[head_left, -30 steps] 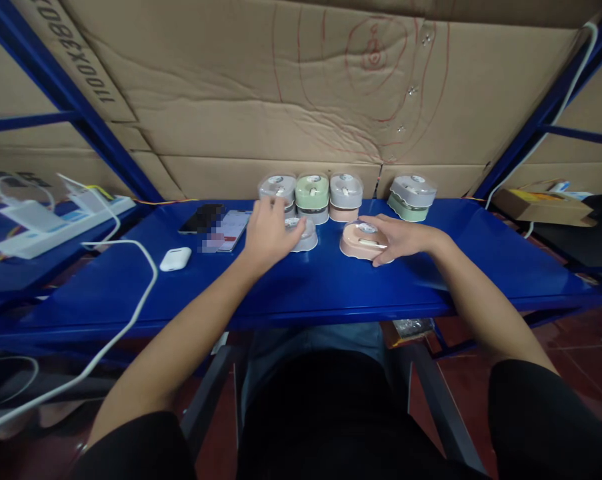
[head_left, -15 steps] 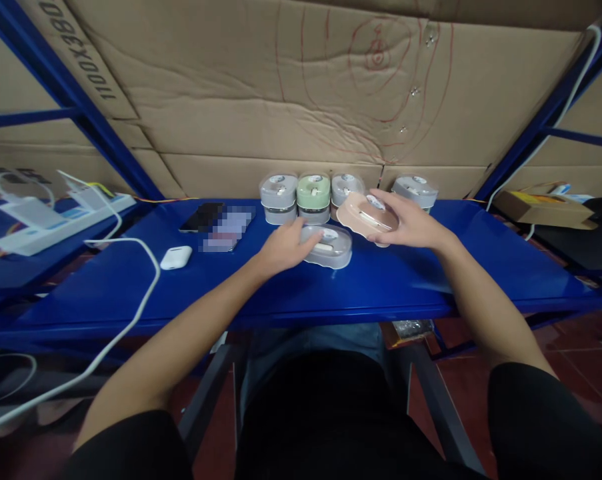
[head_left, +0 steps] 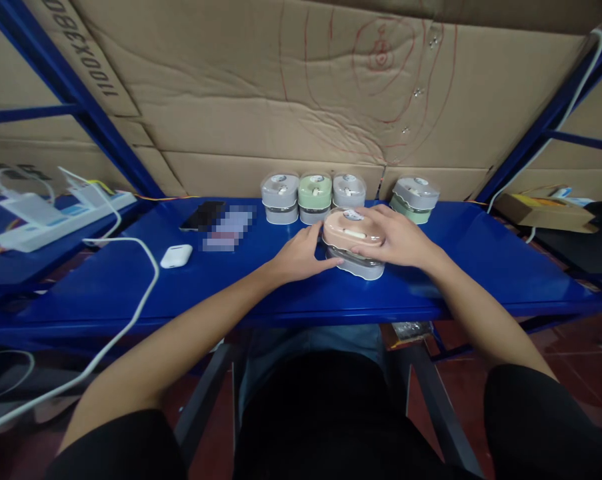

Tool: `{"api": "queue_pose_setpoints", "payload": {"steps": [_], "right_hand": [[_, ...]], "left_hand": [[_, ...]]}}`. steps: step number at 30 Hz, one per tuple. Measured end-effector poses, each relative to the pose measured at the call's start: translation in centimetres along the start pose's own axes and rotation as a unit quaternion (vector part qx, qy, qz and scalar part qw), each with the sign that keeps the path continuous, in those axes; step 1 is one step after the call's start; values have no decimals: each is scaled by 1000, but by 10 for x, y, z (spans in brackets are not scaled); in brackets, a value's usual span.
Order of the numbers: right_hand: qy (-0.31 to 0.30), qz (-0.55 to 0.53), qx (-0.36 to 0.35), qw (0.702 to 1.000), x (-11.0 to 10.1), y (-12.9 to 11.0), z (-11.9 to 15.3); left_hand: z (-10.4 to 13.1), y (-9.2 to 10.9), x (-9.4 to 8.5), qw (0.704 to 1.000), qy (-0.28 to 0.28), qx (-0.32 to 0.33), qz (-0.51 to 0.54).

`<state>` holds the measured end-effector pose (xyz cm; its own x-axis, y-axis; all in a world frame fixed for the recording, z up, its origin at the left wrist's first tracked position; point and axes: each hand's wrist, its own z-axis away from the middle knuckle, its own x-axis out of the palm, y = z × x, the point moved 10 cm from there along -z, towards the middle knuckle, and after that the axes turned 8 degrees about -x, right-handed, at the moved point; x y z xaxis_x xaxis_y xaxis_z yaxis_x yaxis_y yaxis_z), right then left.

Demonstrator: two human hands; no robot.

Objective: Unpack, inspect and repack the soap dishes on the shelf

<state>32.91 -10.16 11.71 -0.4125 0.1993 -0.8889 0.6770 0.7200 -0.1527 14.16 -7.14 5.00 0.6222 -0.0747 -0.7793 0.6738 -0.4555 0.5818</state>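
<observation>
A pinkish-beige oval box (head_left: 351,230) with a clear cover, a white tab and a round label sits on a similar grey oval box (head_left: 357,265) near the table's front. My right hand (head_left: 395,233) is closed around the right side of the beige box. My left hand (head_left: 301,255) grips the left side of the grey box, thumb along its front and fingers up beside the beige one. Behind stand stacked boxes: grey on grey (head_left: 279,192), green on grey (head_left: 315,192), and a grey one (head_left: 349,191) whose lower part is hidden. To the right, a grey box (head_left: 417,193) rests on a green one (head_left: 418,215).
Left on the blue table (head_left: 261,293) lie a dark phone (head_left: 202,216), a blurred-out phone (head_left: 228,228) and a white earbud case (head_left: 176,256). A white cable (head_left: 148,293) crosses the left side, near a power strip (head_left: 65,223). Cardboard (head_left: 231,133) walls the back.
My right hand has brought the beige box down onto the grey one. The grey box and my left hand have shifted right and slightly nearer.
</observation>
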Motion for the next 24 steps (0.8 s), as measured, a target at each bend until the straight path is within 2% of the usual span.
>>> {"api": "queue_pose_setpoints", "payload": {"steps": [7,12,16,19,24], "right_hand": [[82,-4,23,996,4,-7,42],[102,6,38,994,12,-3,63],[122,34,86,988,10,2,76],[134,64,144,978,1,14,85],[115,122,249,954,-11,58,86]], "left_hand": [[0,3,10,999,-8,44,14],[-1,8,18,998,-21,58,-27],[0,14,26,994,-37,79,-73],[2,14,30,991,-45,80,-102],[3,10,31,988,-67,63,-126]]}}
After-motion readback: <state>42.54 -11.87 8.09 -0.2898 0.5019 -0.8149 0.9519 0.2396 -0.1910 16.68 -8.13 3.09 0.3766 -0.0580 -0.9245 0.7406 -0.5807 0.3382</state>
